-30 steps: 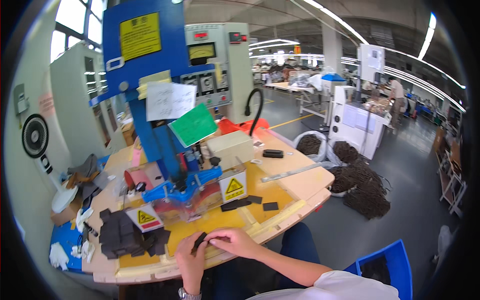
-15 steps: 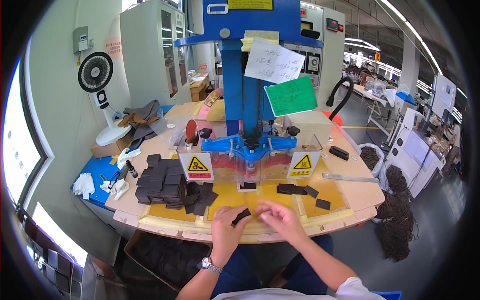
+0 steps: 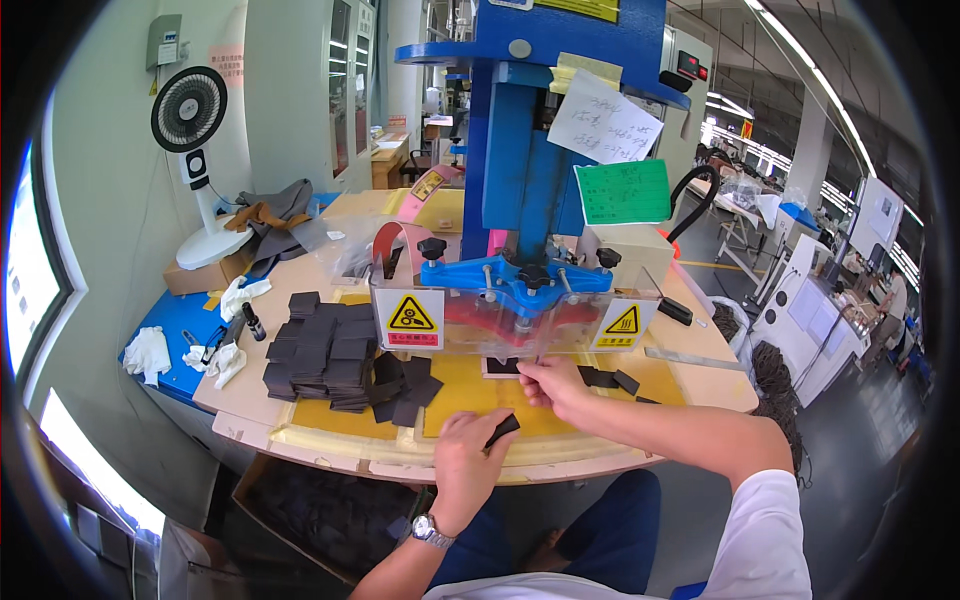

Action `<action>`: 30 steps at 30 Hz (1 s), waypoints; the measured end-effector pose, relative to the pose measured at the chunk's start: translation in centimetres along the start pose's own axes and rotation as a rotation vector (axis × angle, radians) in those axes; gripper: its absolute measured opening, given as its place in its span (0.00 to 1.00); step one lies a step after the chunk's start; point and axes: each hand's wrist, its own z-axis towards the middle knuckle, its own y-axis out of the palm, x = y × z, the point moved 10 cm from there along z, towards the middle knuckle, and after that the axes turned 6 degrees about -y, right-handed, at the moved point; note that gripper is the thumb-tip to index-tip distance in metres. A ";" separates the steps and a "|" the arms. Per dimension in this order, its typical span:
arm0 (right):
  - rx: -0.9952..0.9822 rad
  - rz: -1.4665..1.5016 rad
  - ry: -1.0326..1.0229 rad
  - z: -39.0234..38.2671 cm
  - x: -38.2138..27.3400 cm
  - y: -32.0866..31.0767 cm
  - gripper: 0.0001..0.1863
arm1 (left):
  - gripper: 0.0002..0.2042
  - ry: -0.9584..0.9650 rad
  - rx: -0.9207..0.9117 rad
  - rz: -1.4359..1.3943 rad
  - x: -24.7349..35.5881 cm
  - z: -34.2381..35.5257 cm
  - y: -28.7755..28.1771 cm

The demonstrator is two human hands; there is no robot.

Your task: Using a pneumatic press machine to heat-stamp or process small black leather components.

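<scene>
My left hand is closed above the front edge of the table, pinching a small dark rectangular piece between thumb and fingers. My right hand reaches forward to the base of a blue press, its fingers pinched together by the clear guard. Just at its fingertips lies a dark piece in a pale frame under the press. Whatever the right fingers grip is too small to make out. Left of the hands stands a big stack of dark rectangular pieces, with loose dark pieces beside it.
A few dark pieces lie right of my right hand, partly behind the forearm. A metal ruler and a black case are farther right. At the left are a small dark bottle, white gloves and a fan.
My right hand has moved forward from near the left hand to the base of the press. The left hand still holds its dark piece, and the view has shifted.
</scene>
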 end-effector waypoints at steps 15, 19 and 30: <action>0.037 -0.050 -0.147 -0.9 -1.2 -0.5 0.12 | 0.15 0.051 0.003 0.027 0.4 -0.1 0.3; 0.116 -0.010 -0.190 -6.3 -3.4 -9.4 0.09 | 0.15 0.014 0.018 0.015 0.1 -0.2 -0.1; -0.275 -0.407 -0.477 -15.9 -4.1 -2.4 0.26 | 0.18 -0.158 -0.187 -0.052 -0.1 0.9 0.8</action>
